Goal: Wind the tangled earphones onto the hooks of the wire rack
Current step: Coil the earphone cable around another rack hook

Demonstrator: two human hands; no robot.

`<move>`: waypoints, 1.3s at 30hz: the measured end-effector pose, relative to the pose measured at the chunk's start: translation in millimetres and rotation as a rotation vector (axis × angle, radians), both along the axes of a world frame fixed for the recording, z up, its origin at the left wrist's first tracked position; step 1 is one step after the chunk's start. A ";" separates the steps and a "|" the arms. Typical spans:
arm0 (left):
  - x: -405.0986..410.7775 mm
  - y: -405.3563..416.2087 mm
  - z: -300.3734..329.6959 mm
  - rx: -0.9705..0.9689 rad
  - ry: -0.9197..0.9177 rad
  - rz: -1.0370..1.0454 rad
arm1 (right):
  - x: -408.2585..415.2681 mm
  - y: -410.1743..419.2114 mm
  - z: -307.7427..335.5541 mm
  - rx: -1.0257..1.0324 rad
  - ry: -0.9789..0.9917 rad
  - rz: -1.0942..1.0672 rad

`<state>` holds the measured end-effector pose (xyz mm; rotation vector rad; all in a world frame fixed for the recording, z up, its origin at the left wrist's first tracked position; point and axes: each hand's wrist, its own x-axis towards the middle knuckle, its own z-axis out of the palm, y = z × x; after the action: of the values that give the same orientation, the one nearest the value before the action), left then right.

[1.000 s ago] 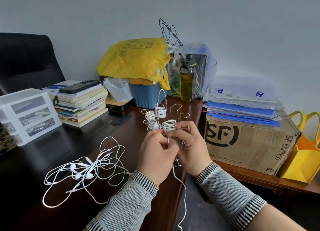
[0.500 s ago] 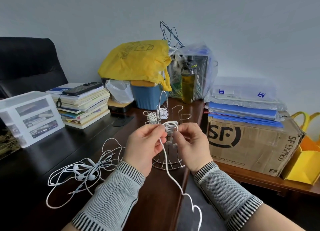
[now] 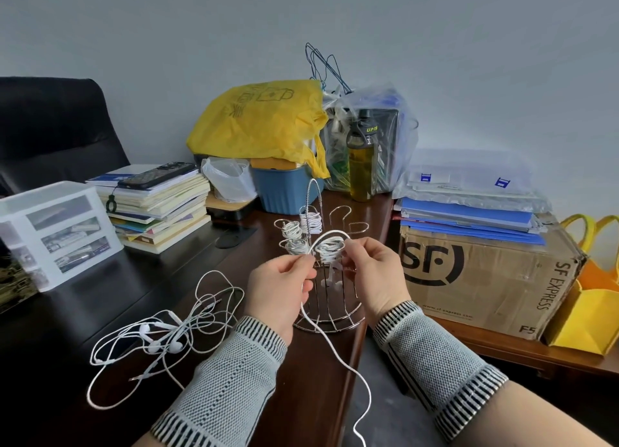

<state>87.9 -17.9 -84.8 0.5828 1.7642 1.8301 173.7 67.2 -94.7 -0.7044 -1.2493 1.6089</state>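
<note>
You are partway through the winding. The wire rack (image 3: 330, 272) stands near the front edge of the desk (image 3: 100, 292), and four of its hooks already carry white coils: three finished ones at the rear and left (image 3: 290, 233), and the one under way (image 3: 330, 247) on the hook nearest you. Two hooks at the right rear (image 3: 358, 226) are bare.

Your left hand (image 3: 279, 292) pinches the cable (image 3: 338, 349) between thumb and fingers just left of the coil, with a loop arching over the hook toward your right hand (image 3: 371, 275), whose fingertips are curled around the coil itself and steady it. From the left hand the free cable drops over the desk edge and out of the bottom of the view (a fair length, so this earphone appears to need several more turns). What look like its earbuds hang below the coil inside the rack.

A tangled heap of earphones (image 3: 164, 332) lies on the desk to your left, well apart from the rack. How many sets it holds cannot be told; at least several earbuds show. Judged against two free hooks, most of the sorting is arguably behind you, but the untangling is still to do.

The desk is dark, glossy wood. It carries a stack of books (image 3: 160, 208) with a phone (image 3: 157, 175) on top, a white drawer unit (image 3: 57, 232), a blue tub (image 3: 284, 192) under a yellow bag (image 3: 258, 121), and a bottle (image 3: 363, 161). A cardboard box (image 3: 482, 275) sits on a lower stand at right; a black chair (image 3: 53, 128) stands at left against a plain grey wall.
</note>
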 end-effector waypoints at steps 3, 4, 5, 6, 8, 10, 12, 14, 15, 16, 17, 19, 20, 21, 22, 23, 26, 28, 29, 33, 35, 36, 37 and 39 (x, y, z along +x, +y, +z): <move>12.4 6.4 5.5 0.054 -0.256 0.050 | -2.7 4.4 3.6 0.000 -0.100 -0.030; 15.5 8.2 7.7 0.071 -0.335 0.070 | -3.0 6.1 5.3 0.003 -0.130 -0.047; 17.7 10.3 9.3 0.087 -0.391 0.090 | -3.2 7.5 6.4 0.010 -0.157 -0.065; 19.5 12.0 10.2 0.101 -0.422 0.108 | -3.5 8.8 7.2 0.018 -0.179 -0.078; 22.0 14.3 10.3 0.126 -0.441 0.142 | -4.2 11.1 7.5 0.024 -0.203 -0.087; 23.7 15.5 9.8 0.141 -0.432 0.170 | -5.0 12.2 7.7 0.024 -0.209 -0.088; 23.7 17.0 9.5 0.136 -0.413 0.196 | -7.0 13.9 7.4 0.027 -0.222 -0.095; 21.3 18.9 7.6 0.117 -0.374 0.225 | -9.2 15.5 7.8 0.024 -0.221 -0.100; 19.8 20.3 5.8 0.102 -0.340 0.239 | -9.8 15.8 7.9 0.027 -0.222 -0.104; 19.0 21.3 3.8 0.083 -0.296 0.249 | -10.4 16.4 7.5 0.030 -0.229 -0.106; 18.4 22.4 1.6 0.062 -0.243 0.251 | -10.3 15.9 8.0 0.027 -0.232 -0.106; 18.8 23.3 -1.3 0.012 -0.126 0.232 | -9.6 15.2 8.0 0.013 -0.224 -0.101; 19.0 23.0 -2.6 -0.013 -0.064 0.224 | -9.1 15.1 7.8 0.011 -0.219 -0.099; 19.0 22.2 -3.7 -0.031 -0.003 0.215 | -8.8 14.7 7.8 0.014 -0.218 -0.099; 19.1 20.9 -4.8 -0.039 0.050 0.205 | -8.8 14.6 8.1 0.020 -0.218 -0.103; 18.9 19.7 -6.5 -0.039 0.098 0.189 | -8.6 14.6 8.3 0.023 -0.218 -0.106; 21.4 14.3 -10.1 0.011 0.152 0.122 | -9.7 16.2 7.0 0.013 -0.235 -0.107; 22.3 10.4 -10.0 0.074 0.089 0.087 | -10.1 17.2 6.7 0.032 -0.282 -0.118; 22.4 8.9 -10.1 0.092 0.067 0.070 | -10.2 17.5 6.7 0.041 -0.298 -0.119; 20.0 7.8 -15.4 0.111 0.110 0.041 | -8.9 17.4 7.6 0.040 -0.321 -0.098; 20.1 7.8 -17.8 0.127 0.122 0.024 | -6.0 15.4 7.6 0.018 -0.283 -0.093; 20.8 7.9 -18.5 0.145 0.117 0.010 | -4.8 15.1 6.4 0.000 -0.245 -0.092; 21.8 7.6 -18.5 0.165 0.113 -0.004 | -3.9 14.9 4.6 -0.013 -0.197 -0.086; 22.1 6.1 -17.7 0.195 0.116 -0.023 | -1.6 13.1 0.9 -0.008 -0.118 -0.062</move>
<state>110.0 -11.8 -102.5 0.7961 1.6545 2.0017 172.1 80.3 -93.8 -0.8454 -1.2938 1.5411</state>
